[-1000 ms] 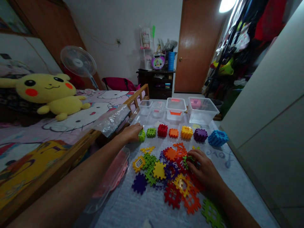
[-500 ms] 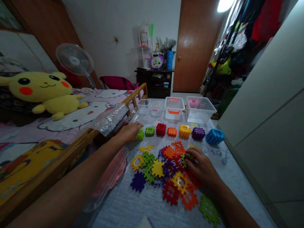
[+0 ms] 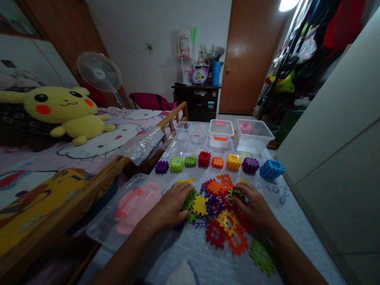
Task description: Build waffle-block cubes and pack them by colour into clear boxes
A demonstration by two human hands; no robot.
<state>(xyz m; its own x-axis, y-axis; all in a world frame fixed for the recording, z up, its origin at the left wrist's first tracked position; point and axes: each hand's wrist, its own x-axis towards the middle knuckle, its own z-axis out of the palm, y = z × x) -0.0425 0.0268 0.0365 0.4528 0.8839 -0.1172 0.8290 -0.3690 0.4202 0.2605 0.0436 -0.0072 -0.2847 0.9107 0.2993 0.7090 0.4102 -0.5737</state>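
A pile of flat notched plastic building tiles lies in front of me, among them a yellow tile (image 3: 200,205), an orange tile (image 3: 213,187) and a dark red window tile (image 3: 215,234). My left hand (image 3: 173,202) rests over the pile's left side, next to some green tiles (image 3: 189,202); its thumb and fingers are apart, and it covers several pieces. On the right of the pile, my right hand (image 3: 253,204) pinches a small green tile (image 3: 234,194) between thumb and fingers. Beyond both hands runs a row of tile stacks, from a purple stack (image 3: 162,167) to a blue stack (image 3: 271,169).
A clear lid-like tray (image 3: 101,225) with something pink lies at the left. Clear plastic boxes (image 3: 254,136) stand at the table's far end. A wooden bed rail (image 3: 130,158) borders the left side. A lone green window tile (image 3: 262,257) lies near right.
My left hand has drawn back from the left end of the stack row to the pile, uncovering the purple and light green stacks. The right hand stays with the green tile. The view shifted slightly.
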